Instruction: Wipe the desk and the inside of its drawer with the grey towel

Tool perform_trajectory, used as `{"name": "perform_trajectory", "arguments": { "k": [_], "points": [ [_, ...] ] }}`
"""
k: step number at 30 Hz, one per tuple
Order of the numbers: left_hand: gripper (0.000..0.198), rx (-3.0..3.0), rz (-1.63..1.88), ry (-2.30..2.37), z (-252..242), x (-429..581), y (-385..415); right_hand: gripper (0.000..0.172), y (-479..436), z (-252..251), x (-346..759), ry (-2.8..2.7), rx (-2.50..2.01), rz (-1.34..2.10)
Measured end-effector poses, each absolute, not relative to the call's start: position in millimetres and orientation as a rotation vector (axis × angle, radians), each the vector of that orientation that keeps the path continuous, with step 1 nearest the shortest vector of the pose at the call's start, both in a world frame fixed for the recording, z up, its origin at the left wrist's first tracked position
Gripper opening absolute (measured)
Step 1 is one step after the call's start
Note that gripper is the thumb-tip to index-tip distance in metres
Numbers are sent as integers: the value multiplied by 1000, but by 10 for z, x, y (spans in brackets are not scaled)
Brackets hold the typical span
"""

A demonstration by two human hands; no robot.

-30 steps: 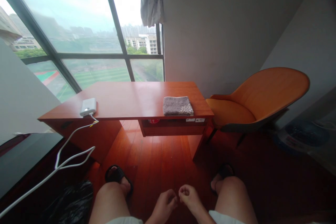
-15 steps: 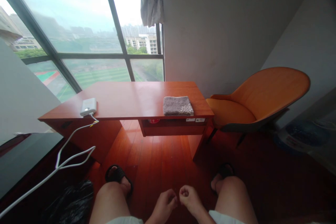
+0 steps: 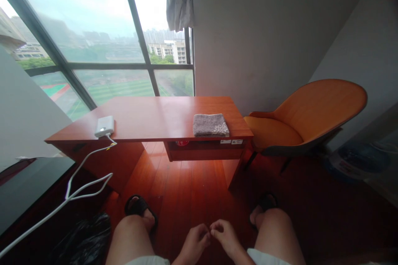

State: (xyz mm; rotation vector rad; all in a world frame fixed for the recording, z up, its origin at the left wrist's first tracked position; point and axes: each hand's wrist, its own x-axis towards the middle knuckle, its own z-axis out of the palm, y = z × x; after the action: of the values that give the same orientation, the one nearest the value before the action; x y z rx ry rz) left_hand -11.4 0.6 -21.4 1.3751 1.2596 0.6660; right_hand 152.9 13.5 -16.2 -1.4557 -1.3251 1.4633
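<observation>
Low in the view, between my knees, my left hand (image 3: 195, 241) and my right hand (image 3: 226, 234) are held close together above the floor. The fingers of both are loosely curled inward, and their tips meet or nearly meet. No object shows in either hand. Both hands are well in front of the desk (image 3: 155, 116). On its right part lies a folded grey towel (image 3: 209, 125) with a pale pattern at one corner. A white box-shaped device (image 3: 105, 126), with a white cable (image 3: 70, 182) plugged into it, rests at the desk's left.
An orange chair (image 3: 323, 112) stands right of the desk. Below the desktop hangs an open shelf (image 3: 205, 155) holding a red item (image 3: 182, 143). A black plastic bag (image 3: 85, 236) and a dark flat panel (image 3: 31, 190) are at left. A large water bottle (image 3: 357, 161) is at far right.
My right hand has shifted slightly left, and its fingertips now come nearer to my left hand's. The towel, device and cable stay where they were.
</observation>
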Motion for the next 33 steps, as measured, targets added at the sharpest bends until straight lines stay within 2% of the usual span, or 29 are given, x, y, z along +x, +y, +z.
{"name": "perform_trajectory", "arguments": {
  "k": [11,17,21,24,30,33],
  "points": [
    [17,1369,673,1309,-139,-110,17,6,119,-91,1501,-1447,-1540,1439],
    [18,1308,727,1222,-163,-94,12,21,146,-70,1517,-1505,-1319,1480],
    [16,1205,755,1245,-174,-85,37,21,126,-26,1505,-1489,-1258,1507],
    [24,983,782,1248,-146,-75,71,24,105,-74,1486,-1435,-1315,1506],
    [40,607,784,1246,-70,-124,136,43,84,-255,1468,-1393,-1384,1538],
    [44,539,738,1244,-32,-157,148,44,81,-287,1472,-1400,-1398,1497]
  ]
}}
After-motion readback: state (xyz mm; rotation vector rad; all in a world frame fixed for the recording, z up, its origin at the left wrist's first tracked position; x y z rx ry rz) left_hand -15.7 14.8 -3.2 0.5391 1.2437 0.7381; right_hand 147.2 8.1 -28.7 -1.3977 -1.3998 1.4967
